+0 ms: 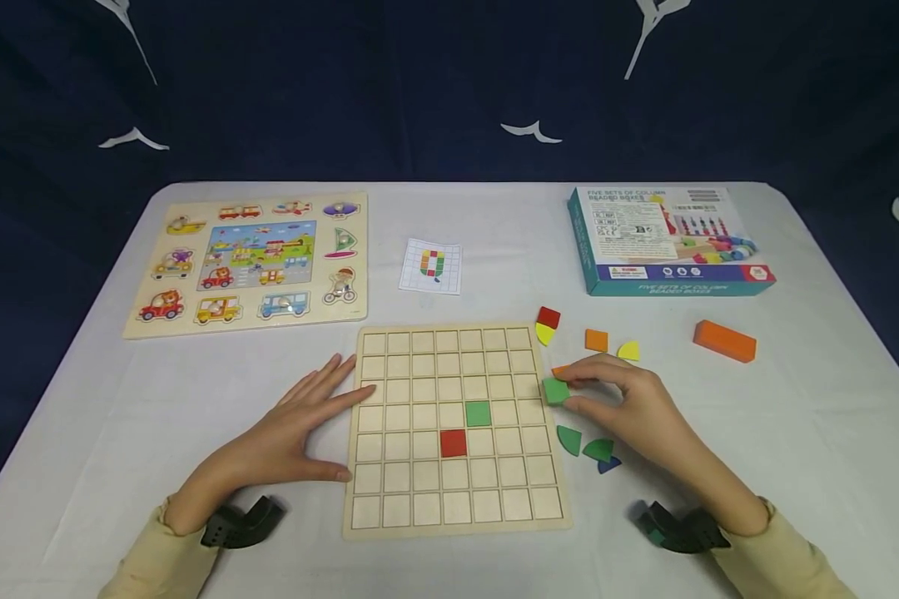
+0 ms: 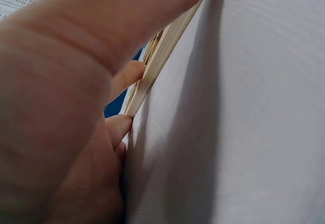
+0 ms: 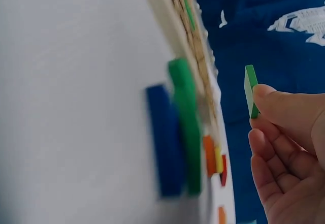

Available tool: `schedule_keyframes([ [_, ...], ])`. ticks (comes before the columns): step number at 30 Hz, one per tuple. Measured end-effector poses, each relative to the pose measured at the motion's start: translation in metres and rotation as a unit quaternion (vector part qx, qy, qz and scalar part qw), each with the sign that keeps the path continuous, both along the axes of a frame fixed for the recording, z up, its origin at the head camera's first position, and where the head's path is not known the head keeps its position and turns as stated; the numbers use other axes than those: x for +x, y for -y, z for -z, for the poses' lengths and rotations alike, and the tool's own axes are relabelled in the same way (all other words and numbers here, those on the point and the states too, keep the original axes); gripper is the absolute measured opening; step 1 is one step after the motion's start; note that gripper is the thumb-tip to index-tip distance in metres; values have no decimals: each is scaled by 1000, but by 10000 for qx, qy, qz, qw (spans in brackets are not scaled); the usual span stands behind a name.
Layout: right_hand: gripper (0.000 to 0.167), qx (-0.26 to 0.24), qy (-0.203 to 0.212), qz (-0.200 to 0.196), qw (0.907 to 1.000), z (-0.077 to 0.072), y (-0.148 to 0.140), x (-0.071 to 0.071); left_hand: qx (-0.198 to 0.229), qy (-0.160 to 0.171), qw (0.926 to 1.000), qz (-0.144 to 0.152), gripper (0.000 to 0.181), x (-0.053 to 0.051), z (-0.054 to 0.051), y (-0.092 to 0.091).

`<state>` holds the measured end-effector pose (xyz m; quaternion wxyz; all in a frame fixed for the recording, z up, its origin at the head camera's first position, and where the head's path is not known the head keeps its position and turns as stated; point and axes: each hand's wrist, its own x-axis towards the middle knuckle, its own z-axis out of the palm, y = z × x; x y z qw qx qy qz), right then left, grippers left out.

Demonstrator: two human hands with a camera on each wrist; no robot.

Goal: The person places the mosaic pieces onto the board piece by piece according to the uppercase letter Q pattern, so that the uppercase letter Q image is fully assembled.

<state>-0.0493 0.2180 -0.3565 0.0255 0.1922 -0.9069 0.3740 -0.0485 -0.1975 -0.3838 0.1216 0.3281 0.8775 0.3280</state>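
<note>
The wooden grid board (image 1: 412, 416) lies flat, with a green square (image 1: 478, 413) and a red square (image 1: 453, 443) in two of its cells, touching at a corner. My left hand (image 1: 292, 433) is spread at the board's left edge, thumb and fingertips touching it; in the left wrist view the fingers (image 2: 133, 71) rest against the board's side (image 2: 167, 46). Near the right edge, my right hand (image 1: 629, 403) pinches a green square piece (image 1: 556, 392) between thumb and fingers. The right wrist view shows that green piece (image 3: 251, 92) held on edge by the hand (image 3: 289, 142).
Right of the board lie green quarter pieces (image 1: 568, 440), a blue piece (image 1: 609, 465), an orange square (image 1: 596, 340), yellow pieces (image 1: 628, 351) and a red one (image 1: 548, 318). Farther out are an orange block (image 1: 725, 341), a box (image 1: 674, 283), a pattern card (image 1: 412, 283) and a picture puzzle (image 1: 262, 325).
</note>
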Motion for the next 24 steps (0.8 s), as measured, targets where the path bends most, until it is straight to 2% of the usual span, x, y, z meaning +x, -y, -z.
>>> schedule_keyframes([
  [6, 33, -415, 255, -99, 9988, -11, 20, -10, -16, -3, 10000, -4, 96, 1, 0, 0],
  [12, 28, -949, 441, -242, 9942, -13, 46, -16, -12, 15, 10000, -20, 96, 2, -1, -1],
  [16, 27, -1181, 535, -348, 9909, -10, 59, -19, -19, 13, 10000, -34, 96, 2, -2, -1],
  [20, 24, -1369, 797, -476, 9862, -3, 68, -22, -13, 6, 10000, -28, 96, 2, -2, -1],
  [24, 21, -1386, 950, -592, 9840, 4, 72, -25, 8, -2, 10000, -7, 95, 1, -2, -1],
])
